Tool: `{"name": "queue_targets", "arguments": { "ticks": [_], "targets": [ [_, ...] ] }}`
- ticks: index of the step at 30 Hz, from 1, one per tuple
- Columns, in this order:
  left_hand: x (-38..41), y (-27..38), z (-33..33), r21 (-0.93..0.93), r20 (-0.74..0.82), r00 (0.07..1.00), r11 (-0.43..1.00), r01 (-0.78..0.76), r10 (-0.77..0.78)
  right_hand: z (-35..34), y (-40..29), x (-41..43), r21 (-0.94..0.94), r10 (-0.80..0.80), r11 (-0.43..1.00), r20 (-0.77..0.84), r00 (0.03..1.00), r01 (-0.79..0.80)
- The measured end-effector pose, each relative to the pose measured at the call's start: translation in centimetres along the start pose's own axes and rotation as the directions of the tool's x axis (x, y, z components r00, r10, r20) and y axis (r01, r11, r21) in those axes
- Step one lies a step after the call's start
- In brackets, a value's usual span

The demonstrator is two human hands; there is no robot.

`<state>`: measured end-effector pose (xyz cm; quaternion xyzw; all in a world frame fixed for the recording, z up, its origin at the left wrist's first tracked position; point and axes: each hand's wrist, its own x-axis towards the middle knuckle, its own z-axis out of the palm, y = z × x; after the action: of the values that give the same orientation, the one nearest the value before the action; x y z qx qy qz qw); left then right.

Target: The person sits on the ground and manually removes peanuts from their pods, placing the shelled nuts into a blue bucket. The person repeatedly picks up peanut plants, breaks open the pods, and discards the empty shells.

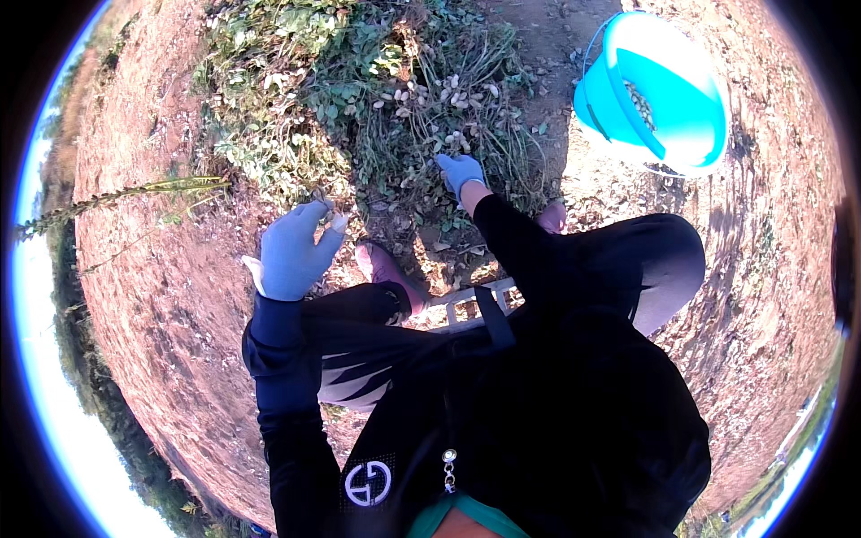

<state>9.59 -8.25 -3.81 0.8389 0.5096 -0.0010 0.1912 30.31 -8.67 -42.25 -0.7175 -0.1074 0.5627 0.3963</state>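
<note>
A heap of uprooted peanut plants [377,128] lies before me, leafy on the left and with bare stems on the right. Clusters of pale peanut pods [461,94] show among the stems. My right hand [462,176], in a light blue-grey glove, reaches into the near edge of the heap, just below some pods. Whether its fingers grip a pod or a stem is hidden. In a matching glove, my left hand [294,252] is raised at the heap's near left, thumb and fingers curled towards each other. Anything small between its fingertips is too unclear to name.
A turquoise bucket [592,101] with a wire handle stands at the upper right, some peanuts [639,104] inside. Beneath me is a pale slatted seat or crate [464,313]. A reddish shoe [383,265] rests near the heap. One tall weed stalk [134,195] leans in from the left.
</note>
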Motion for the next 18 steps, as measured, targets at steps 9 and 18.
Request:
{"name": "queue_targets", "arguments": {
  "ticks": [9, 18],
  "targets": [
    [-0.2, -0.8, 2.4, -0.135, -0.179, 0.98, 0.989, 0.062, -0.086, 5.8, -5.2, -10.4, -0.002, -0.324, 0.944, 0.169, 0.931, 0.329],
    [1.0, -1.8, 5.8, -0.43, -0.018, 0.938, 0.85, 0.305, -0.346, 4.1, -13.1, -25.4, -0.069, -0.774, 0.555, 0.321, 0.545, 0.829]
  ]
}}
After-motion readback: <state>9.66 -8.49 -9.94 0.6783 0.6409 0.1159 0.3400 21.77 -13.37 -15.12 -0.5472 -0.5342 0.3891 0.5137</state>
